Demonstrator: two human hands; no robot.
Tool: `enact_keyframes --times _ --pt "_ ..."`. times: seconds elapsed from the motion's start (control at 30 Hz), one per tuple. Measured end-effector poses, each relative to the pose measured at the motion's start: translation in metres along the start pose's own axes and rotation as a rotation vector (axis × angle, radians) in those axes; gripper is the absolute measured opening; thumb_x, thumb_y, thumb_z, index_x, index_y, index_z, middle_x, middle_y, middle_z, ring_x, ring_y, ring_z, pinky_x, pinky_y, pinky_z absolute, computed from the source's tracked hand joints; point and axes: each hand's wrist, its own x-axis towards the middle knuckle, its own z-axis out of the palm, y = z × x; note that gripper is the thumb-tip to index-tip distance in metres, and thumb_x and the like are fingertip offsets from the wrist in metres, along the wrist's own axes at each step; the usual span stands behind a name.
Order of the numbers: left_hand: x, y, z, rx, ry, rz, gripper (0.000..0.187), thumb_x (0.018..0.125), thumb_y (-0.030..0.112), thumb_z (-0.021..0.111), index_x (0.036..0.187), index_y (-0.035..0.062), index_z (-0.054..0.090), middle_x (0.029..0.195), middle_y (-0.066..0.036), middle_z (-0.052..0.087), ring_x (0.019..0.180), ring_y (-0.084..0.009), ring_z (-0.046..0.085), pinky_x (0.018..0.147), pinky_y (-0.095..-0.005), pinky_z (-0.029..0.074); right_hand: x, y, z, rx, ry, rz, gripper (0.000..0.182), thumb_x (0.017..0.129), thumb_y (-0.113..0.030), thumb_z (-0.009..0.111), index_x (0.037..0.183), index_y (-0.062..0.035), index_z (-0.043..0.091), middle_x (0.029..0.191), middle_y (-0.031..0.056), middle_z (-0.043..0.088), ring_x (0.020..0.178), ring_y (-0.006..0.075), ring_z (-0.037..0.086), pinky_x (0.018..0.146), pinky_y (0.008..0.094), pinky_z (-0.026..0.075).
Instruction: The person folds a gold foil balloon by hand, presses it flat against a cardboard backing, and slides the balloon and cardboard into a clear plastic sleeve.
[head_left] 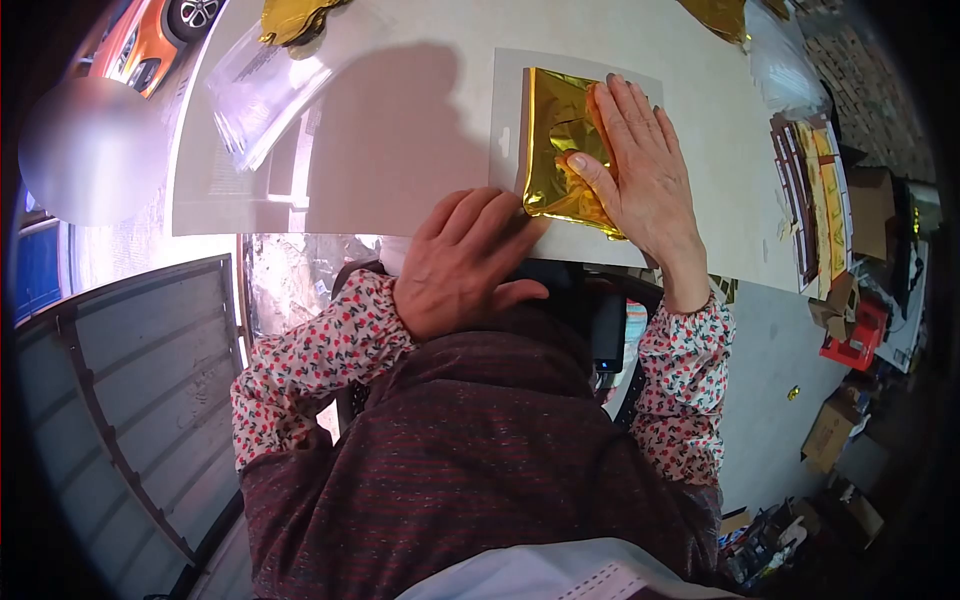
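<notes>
A folded, shiny gold foil piece (560, 140) lies on a clear plastic bag (506, 120) with a hang hole in its left margin. Flat on the foil's right side rests my right hand (645, 170), fingers stretched upward and thumb out across the foil. My left hand (465, 255) is at the table's near edge, its fingers reaching toward the foil's lower left corner and its thumb apart. Neither hand is wrapped around anything.
Clear plastic bags (262, 95) lie at the left of the pale table (385, 170). More gold foil pieces (298, 18) sit at the far edge. Printed cards (828, 205) are stacked at the right edge. A dark phone-like device (607, 325) is near my lap.
</notes>
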Motion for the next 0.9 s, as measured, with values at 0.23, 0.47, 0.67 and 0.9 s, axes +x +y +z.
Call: enact_keyframes --times 0.23,0.47,0.67,0.9 --pt "-0.002 0.007 0.017 0.073 0.081 -0.044 0.061 0.082 0.053 0.072 0.121 0.0073 0.063 0.137 -0.017 0.045 0.13 -0.037 0.043 0.104 -0.0497 0.041 0.0 0.0 0.0 0.005 0.011 -0.007 0.075 0.099 -0.059 0.046 0.152 -0.0062 0.039 0.158 0.0144 0.036 0.148 0.0283 0.031 0.122 0.045 0.021" --pt "0.005 -0.004 0.011 0.117 0.097 0.102 0.056 0.084 0.05 0.068 0.11 0.0011 0.065 0.132 -0.013 0.051 0.131 -0.0334 0.045 0.11 -0.0484 0.038 0.0 -0.001 0.0 -0.003 0.006 0.0 0.076 0.098 -0.059 0.047 0.152 -0.0065 0.038 0.158 0.0148 0.036 0.148 0.0286 0.03 0.122 0.045 0.022" --pt "0.011 -0.014 0.012 0.041 0.018 0.202 0.05 0.086 0.042 0.068 0.107 -0.0031 0.065 0.126 -0.016 0.055 0.124 -0.0347 0.052 0.108 -0.046 0.042 -0.002 0.002 0.002 -0.001 0.007 -0.001 0.076 0.098 -0.059 0.047 0.152 -0.0067 0.037 0.158 0.0153 0.036 0.148 0.029 0.03 0.122 0.0448 0.021" --pt "0.007 -0.024 0.008 0.053 -0.029 0.271 0.055 0.081 0.038 0.075 0.121 0.0017 0.064 0.136 -0.016 0.053 0.124 -0.0335 0.055 0.105 -0.0475 0.046 -0.001 0.003 0.003 -0.01 0.014 -0.002 0.076 0.098 -0.059 0.048 0.153 -0.0068 0.037 0.158 0.0153 0.036 0.148 0.0292 0.03 0.122 0.0448 0.021"
